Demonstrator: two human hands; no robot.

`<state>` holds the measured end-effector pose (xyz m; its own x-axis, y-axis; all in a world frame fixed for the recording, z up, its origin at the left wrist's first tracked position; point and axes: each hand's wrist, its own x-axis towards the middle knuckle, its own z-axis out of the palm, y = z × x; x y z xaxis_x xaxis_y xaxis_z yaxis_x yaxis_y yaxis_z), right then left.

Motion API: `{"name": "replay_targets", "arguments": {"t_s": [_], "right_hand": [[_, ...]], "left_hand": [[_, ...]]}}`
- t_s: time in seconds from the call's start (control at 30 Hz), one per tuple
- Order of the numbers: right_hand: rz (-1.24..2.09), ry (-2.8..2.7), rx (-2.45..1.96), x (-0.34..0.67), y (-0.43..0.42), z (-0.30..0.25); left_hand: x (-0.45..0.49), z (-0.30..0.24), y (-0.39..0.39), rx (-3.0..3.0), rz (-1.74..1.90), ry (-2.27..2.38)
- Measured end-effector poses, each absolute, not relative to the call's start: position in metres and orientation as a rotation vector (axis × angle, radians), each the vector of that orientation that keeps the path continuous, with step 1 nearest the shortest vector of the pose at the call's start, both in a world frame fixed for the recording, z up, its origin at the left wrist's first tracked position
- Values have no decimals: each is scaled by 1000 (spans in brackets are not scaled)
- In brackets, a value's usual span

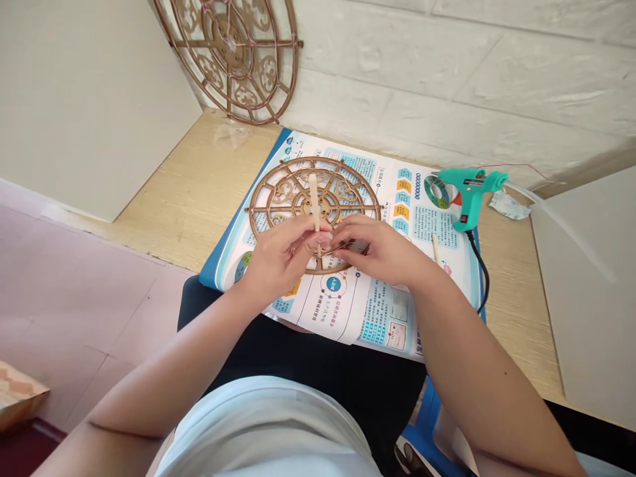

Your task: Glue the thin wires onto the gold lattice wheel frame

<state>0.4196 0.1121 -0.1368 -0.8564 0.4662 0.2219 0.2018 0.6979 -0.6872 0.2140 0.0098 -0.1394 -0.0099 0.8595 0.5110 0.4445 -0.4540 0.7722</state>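
Observation:
A round bronze-coloured openwork frame (328, 161) with spokes and scroll ornaments lies flat on printed paper sheets (342, 311). Over its near half, my left hand (281, 255) pinches a flat pale wooden stick (314, 199) between thumb and fingers, the stick pointing away from me. My right hand (375, 248) meets the left fingertips at the frame's near part. Its thumb and fingers are bent towards each other beside a thin wire on the frame; whether they grip that wire is too small to make out.
At the right of the paper stands a teal glue gun (470, 189) with a clear glue stick and a black cord (481, 265). A second thin wooden stick (436, 248) lies near my right forearm. Another round bronze frame (293, 66) leans against the white brick-patterned wall (447, 66).

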Motion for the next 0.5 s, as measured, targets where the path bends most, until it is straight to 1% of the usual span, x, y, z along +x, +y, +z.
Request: {"name": "replay_targets", "arguments": {"t_s": [0.27,0.5], "right_hand": [[893,-2530,-552,413,111,-151],[845,-2528,-588,410,110,-156]], "left_hand": [[219,-168,6,1974,1574,1350],[219,-170,4,1982,1609,1310]]}}
